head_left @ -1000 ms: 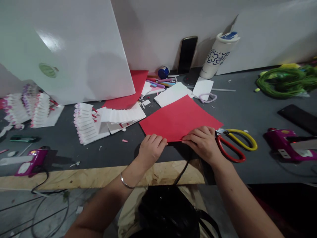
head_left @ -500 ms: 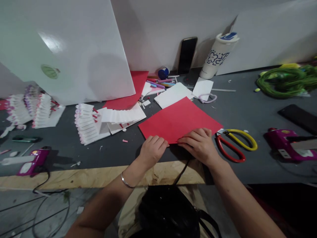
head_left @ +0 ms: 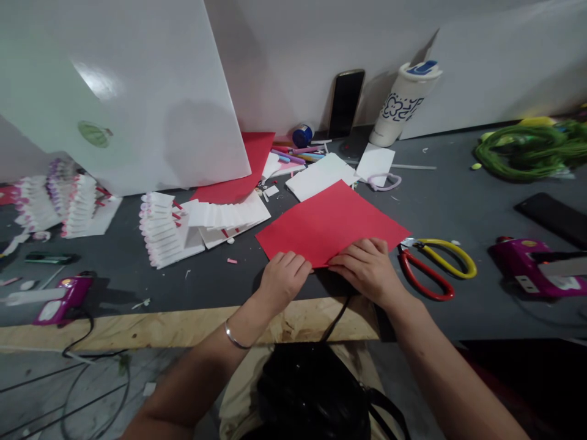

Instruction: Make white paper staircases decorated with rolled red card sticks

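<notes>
A red sheet of paper [head_left: 328, 220] lies tilted on the dark table, its near edge toward me. At that near edge, my left hand [head_left: 285, 278] has its fingers curled over the left part. My right hand [head_left: 364, 266] grips the same edge farther right, fingers bent and close together. Both thumbs are mostly hidden under the hands. Just right of the sheet, scissors [head_left: 435, 266] with one red and one yellow handle lie with their blades partly beneath the paper's corner. Behind the sheet is a white card [head_left: 323, 174].
Fanned white paper strips [head_left: 160, 229] lie at left beside a purple power strip [head_left: 64, 299]. A tumbler [head_left: 403, 101] and a propped phone [head_left: 346, 101] stand at the back. Green cord [head_left: 518, 153], another phone [head_left: 553, 217] and a second purple box [head_left: 532, 266] are at right.
Almost nothing differs. The sheet's right corner has shifted very slightly left, and both hands keep their places on the near edge.
</notes>
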Motion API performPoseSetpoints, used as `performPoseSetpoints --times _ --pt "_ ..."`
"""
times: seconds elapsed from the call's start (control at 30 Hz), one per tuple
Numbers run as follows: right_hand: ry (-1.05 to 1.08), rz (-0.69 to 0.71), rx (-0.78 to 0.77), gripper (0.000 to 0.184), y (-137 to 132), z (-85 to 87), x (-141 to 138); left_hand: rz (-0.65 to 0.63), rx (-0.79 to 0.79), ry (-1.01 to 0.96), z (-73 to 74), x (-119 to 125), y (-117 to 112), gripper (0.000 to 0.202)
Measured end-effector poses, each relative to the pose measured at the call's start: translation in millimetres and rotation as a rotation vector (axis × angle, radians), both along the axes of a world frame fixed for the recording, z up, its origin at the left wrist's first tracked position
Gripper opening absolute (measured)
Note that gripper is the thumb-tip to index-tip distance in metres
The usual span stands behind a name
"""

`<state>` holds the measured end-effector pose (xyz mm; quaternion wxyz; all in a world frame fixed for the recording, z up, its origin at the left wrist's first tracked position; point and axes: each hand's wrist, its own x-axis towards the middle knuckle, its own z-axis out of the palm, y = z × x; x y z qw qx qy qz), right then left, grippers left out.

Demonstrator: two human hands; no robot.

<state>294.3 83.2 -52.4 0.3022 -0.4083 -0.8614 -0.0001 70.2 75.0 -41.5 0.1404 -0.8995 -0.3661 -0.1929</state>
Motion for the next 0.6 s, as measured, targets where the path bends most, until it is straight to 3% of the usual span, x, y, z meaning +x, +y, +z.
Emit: performPoseSetpoints --times 0.13,0.27,0.47,0.6 --pt "-0.018 -0.048 0.009 0.019 3 -0.6 8 0.029 0.017 -0.036 2.2 -5 2 0.021" --pt "-0.026 -0.189 -0.006 0.019 6 0.1 24 0.076 0.021 -0.065 4.7 -11 4 0.02" --pt "0.021 -0.398 0.098 0.015 10 1.2 44 0.087 0.023 -0.082 7.4 -16 6 0.021" --pt "-0.011 -0.427 0.039 0.018 8 4.9 46 0.089 -0.011 -0.043 8.9 -19 -1 0.021"
